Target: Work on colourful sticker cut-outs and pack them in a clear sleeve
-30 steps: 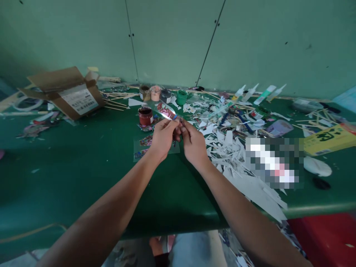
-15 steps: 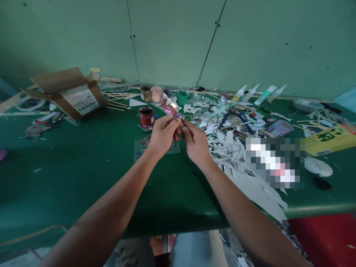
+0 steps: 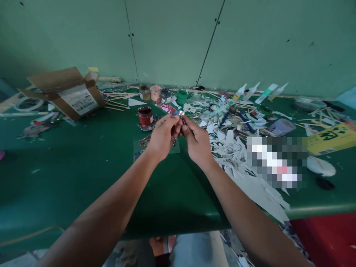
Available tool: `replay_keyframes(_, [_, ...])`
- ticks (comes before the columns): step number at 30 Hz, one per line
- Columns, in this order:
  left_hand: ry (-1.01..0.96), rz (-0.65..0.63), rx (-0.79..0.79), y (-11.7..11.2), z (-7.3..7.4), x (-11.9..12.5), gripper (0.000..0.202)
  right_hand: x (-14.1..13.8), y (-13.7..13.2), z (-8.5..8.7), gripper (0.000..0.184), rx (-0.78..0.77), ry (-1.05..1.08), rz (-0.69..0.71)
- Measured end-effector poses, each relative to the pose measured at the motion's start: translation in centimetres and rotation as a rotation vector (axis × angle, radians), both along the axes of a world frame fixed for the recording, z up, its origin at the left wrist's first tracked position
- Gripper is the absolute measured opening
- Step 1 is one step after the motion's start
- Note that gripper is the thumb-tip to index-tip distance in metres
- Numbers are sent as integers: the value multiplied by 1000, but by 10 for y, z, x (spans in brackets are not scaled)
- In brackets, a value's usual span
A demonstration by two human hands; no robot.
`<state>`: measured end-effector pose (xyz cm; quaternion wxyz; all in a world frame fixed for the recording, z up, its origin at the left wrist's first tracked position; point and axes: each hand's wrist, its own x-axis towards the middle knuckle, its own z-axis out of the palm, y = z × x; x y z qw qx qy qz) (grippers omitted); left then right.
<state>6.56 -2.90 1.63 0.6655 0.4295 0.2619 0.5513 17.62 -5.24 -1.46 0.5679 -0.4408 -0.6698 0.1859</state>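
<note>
Both my hands meet above the middle of the green table [image 3: 83, 167]. My left hand [image 3: 162, 135] pinches the near end of a narrow shiny strip [image 3: 167, 107] with a pink and red pattern, which points up and away to the left. My right hand [image 3: 196, 141] is closed too, its fingertips pressed against the same end of the strip where a small bright glint shows. Under my hands lies a clear sheet [image 3: 144, 142] with colourful printed pieces on it.
A dark red paint pot [image 3: 145, 115] stands just left of my hands, with several more pots [image 3: 155, 92] behind. An open cardboard box [image 3: 66, 92] sits at the back left. White paper scraps [image 3: 236, 148], sticks and glue tubes [image 3: 258, 91] cover the right side; a yellow box [image 3: 330, 139] lies far right.
My hands have risen slightly and moved away from me. The patterned strip has tilted and shortened in view, its far end dropping towards the pots.
</note>
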Motion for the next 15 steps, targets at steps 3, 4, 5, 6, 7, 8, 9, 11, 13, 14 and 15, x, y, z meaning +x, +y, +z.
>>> replay_keyframes(3, [13,-10,31,0,-1,0,31,0,0,-1,35,23,-13,-39])
replay_keyframes(4, [26,-15,40,0,-1,0,31,0,0,-1,34,33,-15,-48])
replay_keyframes(5, [41,-16,49,0,-2,0,31,0,0,-1,34,43,-15,-55])
replay_keyframes(6, [56,-13,57,0,-3,0,31,0,0,-1,34,51,-16,-62])
replay_keyframes(7, [70,-5,64,1,-3,0,31,-1,-1,-1,33,57,-18,-72])
replay_keyframes(8, [82,3,69,1,-4,0,31,-1,-1,-1,33,62,-22,-85])
replay_keyframes(9, [93,11,74,1,-4,1,31,-2,-2,-1,34,65,-26,-101])
replay_keyframes(11, [115,21,85,2,-5,1,30,-4,-4,-1,34,76,-31,-137])
replay_keyframes(13, [140,22,95,3,-6,1,30,-5,-5,0,34,86,-31,-162])
replay_keyframes(14, [156,19,101,3,-7,1,29,-5,-5,0,34,89,-33,-167])
replay_keyframes(15, [175,15,108,3,-7,1,29,-5,-5,0,34,88,-39,-168])
